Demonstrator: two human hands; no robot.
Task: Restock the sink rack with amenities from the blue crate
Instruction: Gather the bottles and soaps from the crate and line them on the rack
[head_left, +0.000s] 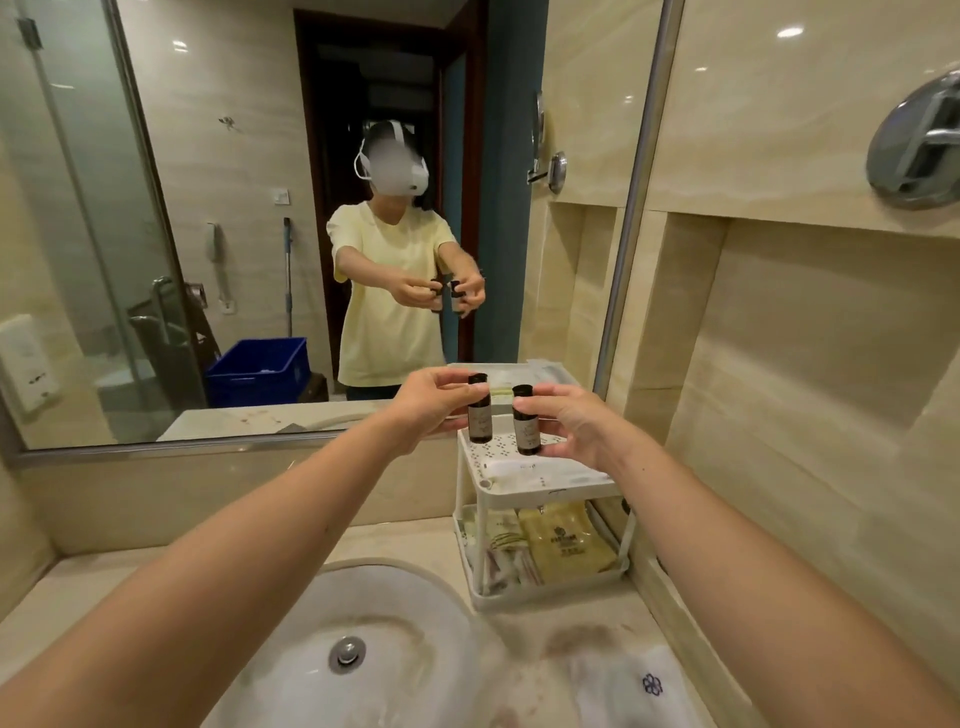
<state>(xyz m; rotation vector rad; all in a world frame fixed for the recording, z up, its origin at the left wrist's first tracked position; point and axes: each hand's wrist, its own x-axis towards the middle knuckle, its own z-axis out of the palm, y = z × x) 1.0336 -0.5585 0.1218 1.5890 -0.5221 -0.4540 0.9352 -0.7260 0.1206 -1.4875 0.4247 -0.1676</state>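
Two small dark bottles are held upright over the top shelf of the white sink rack (540, 499). The left bottle (479, 410) has a black cap and a pale label; the fingers of the left hand (426, 400) are closed around its upper part, with the thumb under and the other fingers on top. The right bottle (526, 421) looks the same and stands just beside the first one, a little lower in the view. The right hand (576, 423) clamps it from the right side, the fingers pressed on its body. Whether the bottles already touch the shelf or are just above it cannot be told.

The rack has two levels. The top shelf is white with small holes, and a flat white packet (540, 470) lies on it near the front edge. On the lower shelf lie several wrapped amenities, among them a yellowish sachet (563, 543) with a printed logo.

The rack stands on the beige counter (519, 639) to the right of the round white sink (363, 649), near the tiled wall. In front of it, on the counter, lies a white towel (628, 686) with a dark flower mark. In the mirror (234, 234) behind, the blue crate (260, 371) is seen on the floor, well apart from the rack.
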